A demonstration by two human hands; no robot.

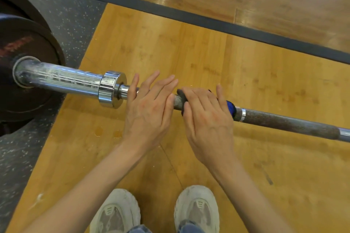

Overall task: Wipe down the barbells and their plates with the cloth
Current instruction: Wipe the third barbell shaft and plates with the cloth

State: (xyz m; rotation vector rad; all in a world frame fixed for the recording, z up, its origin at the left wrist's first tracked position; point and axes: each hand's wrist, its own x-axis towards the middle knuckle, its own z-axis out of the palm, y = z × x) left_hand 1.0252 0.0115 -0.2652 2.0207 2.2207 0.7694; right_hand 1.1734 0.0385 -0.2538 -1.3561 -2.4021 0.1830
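My right hand (206, 119) presses the cloth (230, 108) flat on the barbell (284, 122) under it. My left hand (149, 108) rests spread just beside. I should rub slowly toward the plates (28, 73).

both hands (149, 108) (206, 117) forward, fingers straight

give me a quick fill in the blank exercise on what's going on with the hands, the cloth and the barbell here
1. The right hand presses the ____ onto the barbell.
2. The left hand lies with straight fingers on the shaft, between the right hand and the chrome ____.
3. The black plates sit at the ____ end of the barbell in the head view.
4. Two pale ____ stand on the wooden floor below the hands.

Missing words: cloth; collar; left; shoes
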